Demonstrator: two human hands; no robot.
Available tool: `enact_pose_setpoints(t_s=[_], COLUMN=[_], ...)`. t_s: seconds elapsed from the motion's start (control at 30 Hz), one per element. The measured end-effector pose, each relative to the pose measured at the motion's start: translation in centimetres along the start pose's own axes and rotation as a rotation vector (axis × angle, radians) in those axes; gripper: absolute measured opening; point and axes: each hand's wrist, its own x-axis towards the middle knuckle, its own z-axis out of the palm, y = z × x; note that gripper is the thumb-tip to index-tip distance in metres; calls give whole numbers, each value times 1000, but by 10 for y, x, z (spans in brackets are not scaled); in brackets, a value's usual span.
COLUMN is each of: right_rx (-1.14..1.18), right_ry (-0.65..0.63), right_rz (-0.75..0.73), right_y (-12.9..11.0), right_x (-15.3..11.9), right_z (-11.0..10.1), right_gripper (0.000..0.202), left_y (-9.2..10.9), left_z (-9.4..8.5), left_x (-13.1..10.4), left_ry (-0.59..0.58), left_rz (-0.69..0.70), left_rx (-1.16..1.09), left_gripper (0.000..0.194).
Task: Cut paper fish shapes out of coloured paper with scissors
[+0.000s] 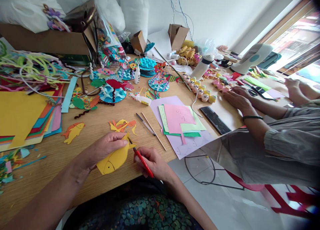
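Between the thumb and fingers of my left hand (110, 146) is a yellow paper fish (113, 161), drawn with an eye and a curved gill line. My right hand (153, 161) grips red-handled scissors (143, 161), their blades at the tail end of the fish. How far the blades are parted I cannot make out. Yellow and orange paper scraps (122, 125) lie just beyond my left hand. To its left rests a cut-out yellow and orange fish (75, 131). A pen (145, 124) and a thin wooden stick (153, 131) lie beyond my right hand.
Coloured paper sheets (20, 113) are stacked at the left, near small scraps (8, 166). Pink paper (175, 118) with drawn fish tops other sheets; a phone (215, 120) lies beside them. Finished fish pieces (112, 91) and glue bottles (143, 100) stand behind. Another person's hands (238, 98) rest at right.
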Motion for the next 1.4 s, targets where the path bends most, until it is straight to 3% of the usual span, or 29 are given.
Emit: enact_pose_setpoints(t_s=[0.1,0.83,1.4], right_rx=[-4,-73,97], right_ry=[4,-48,-78], right_rz=[1,-14,39], right_y=[0,-1,2], right_x=[0,1,0], right_z=[-1,-4,-3], right_gripper=[37,38,28], left_y=[0,5,5], left_z=[0,-7,-4], left_x=[1,8,6], left_ry=[-78,-115,-117], left_rz=[-23,3,-4], left_rx=[-51,51,1], left_gripper=[29,23,24])
